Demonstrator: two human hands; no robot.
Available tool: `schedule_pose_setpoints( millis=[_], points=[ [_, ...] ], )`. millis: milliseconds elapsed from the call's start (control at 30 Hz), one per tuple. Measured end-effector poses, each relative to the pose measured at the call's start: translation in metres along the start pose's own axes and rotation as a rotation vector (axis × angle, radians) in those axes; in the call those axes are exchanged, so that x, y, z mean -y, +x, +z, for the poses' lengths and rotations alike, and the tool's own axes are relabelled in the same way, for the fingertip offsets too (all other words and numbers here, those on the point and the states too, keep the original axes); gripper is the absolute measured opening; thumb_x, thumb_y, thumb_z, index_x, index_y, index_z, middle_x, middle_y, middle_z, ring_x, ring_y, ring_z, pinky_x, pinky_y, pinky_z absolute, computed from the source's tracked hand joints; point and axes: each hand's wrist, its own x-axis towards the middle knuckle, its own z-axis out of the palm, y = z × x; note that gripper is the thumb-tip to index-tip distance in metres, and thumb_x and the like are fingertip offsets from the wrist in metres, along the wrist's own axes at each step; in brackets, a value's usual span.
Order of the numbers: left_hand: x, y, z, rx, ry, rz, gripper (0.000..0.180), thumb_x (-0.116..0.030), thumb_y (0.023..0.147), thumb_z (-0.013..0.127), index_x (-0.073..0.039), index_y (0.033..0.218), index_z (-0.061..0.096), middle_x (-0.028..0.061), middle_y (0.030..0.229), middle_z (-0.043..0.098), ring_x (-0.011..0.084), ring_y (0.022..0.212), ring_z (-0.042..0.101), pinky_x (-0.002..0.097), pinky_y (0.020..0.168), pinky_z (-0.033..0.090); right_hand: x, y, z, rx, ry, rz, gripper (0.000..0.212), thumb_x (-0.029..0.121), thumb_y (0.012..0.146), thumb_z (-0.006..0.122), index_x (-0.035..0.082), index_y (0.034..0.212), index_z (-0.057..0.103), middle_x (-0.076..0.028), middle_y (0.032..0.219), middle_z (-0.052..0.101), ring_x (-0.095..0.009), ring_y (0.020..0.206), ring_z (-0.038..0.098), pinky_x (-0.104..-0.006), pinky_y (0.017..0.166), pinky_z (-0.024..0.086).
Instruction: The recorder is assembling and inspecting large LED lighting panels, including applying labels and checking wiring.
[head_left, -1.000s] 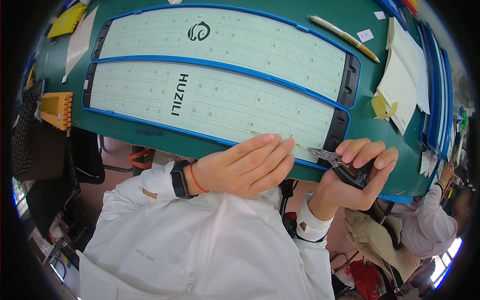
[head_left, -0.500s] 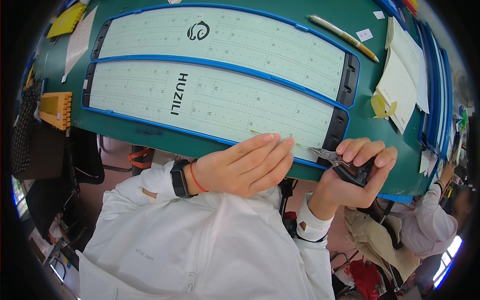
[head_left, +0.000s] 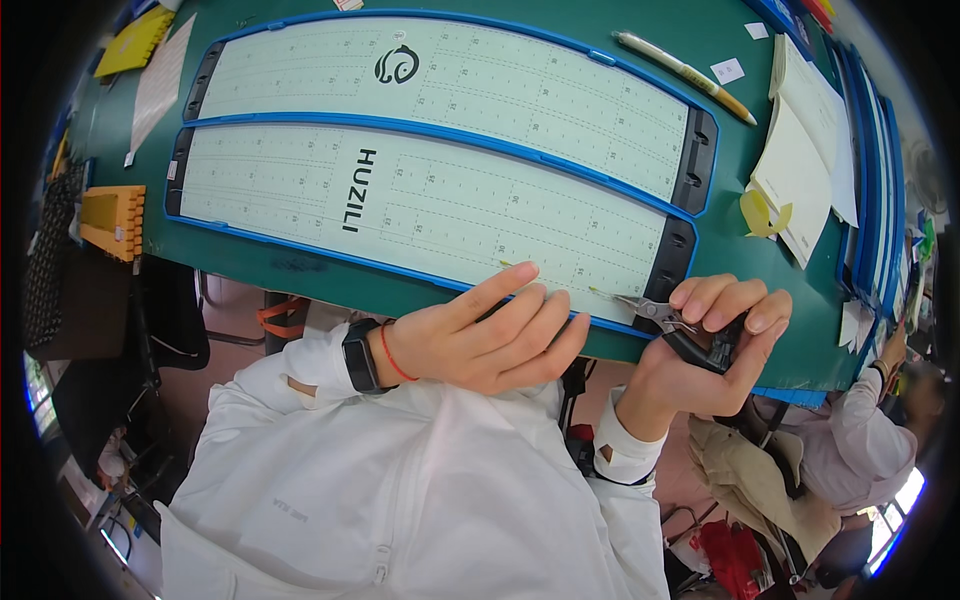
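My right hand [head_left: 725, 345] is wrapped round needle-nose pliers [head_left: 655, 312] with black handles, their silver jaws pointing left. A tiny yellow-green piece [head_left: 597, 291] shows at the jaws' tip. Left of it, my left hand [head_left: 500, 335] is palm toward me, with its index finger stretched out and the other fingers bent. Its thumb is hidden behind the fingers. A thin yellow-green bit [head_left: 505, 264] shows just beyond the index finger; whether the hand grips it is unclear. Both hands are over the near edge of a long, flat, blue-framed case [head_left: 440, 215] with pale green, ruled panels.
On the green table mat [head_left: 735, 235], a white pen-like tool [head_left: 685, 75] and white paper tags [head_left: 728, 70] lie behind the case. An open notebook [head_left: 800, 150] and blue folders [head_left: 870, 170] are at the right. An orange plastic holder [head_left: 112, 220] stands at left. Another person's sleeve [head_left: 870, 430] shows at right.
My left hand's fingers have bent and drawn back from the pliers' tip, leaving a wider gap there. The right hand and pliers have hardly moved.
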Motion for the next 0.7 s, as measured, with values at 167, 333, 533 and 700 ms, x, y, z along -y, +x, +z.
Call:
schedule_pose_setpoints(
  millis=[167,333,533,700],
  points=[
    [-0.0003,-0.0020,0.0011,-0.009,-0.013,0.005,0.024,-0.025,0.088,0.050,-0.016,0.109,0.059,0.0001,0.100,0.062,0.0142,0.094,0.056,0.0403,0.096,0.046,0.0000,0.0009,0.0005,-0.039,0.066,0.013,0.024,0.026,0.099,0.024,0.011,0.083,0.034,-0.005,0.062,0.039,-0.017,0.048,0.044,-0.0304,0.048,0.043],
    [-0.0003,-0.0012,0.0016,-0.022,-0.029,0.021,0.023,-0.026,0.089,0.049,-0.017,0.108,0.058,0.0009,0.101,0.062,0.0151,0.095,0.056,0.0411,0.095,0.047,0.0001,0.0008,-0.0009,-0.082,0.126,0.003,0.024,0.027,0.098,0.024,0.010,0.087,0.037,-0.005,0.064,0.040,-0.017,0.049,0.044,-0.0300,0.048,0.043],
    [-0.0030,-0.0001,0.0039,-0.055,-0.046,-0.048,0.018,-0.023,0.088,0.047,-0.014,0.100,0.056,0.0022,0.096,0.057,0.0161,0.093,0.055,0.0382,0.093,0.050,0.0001,0.0005,-0.0009,-0.062,0.095,0.002,0.025,0.027,0.098,0.024,0.010,0.089,0.039,-0.005,0.065,0.040,-0.017,0.050,0.045,-0.0304,0.048,0.043],
    [-0.0025,0.0004,0.0040,-0.058,-0.047,-0.040,0.018,-0.024,0.088,0.047,-0.013,0.100,0.056,0.0023,0.097,0.058,0.0166,0.093,0.055,0.0383,0.093,0.050,-0.0003,0.0007,-0.0011,-0.056,0.090,-0.002,0.025,0.027,0.098,0.024,0.010,0.088,0.037,-0.005,0.065,0.040,-0.017,0.049,0.045,-0.0304,0.048,0.043]
  ],
)
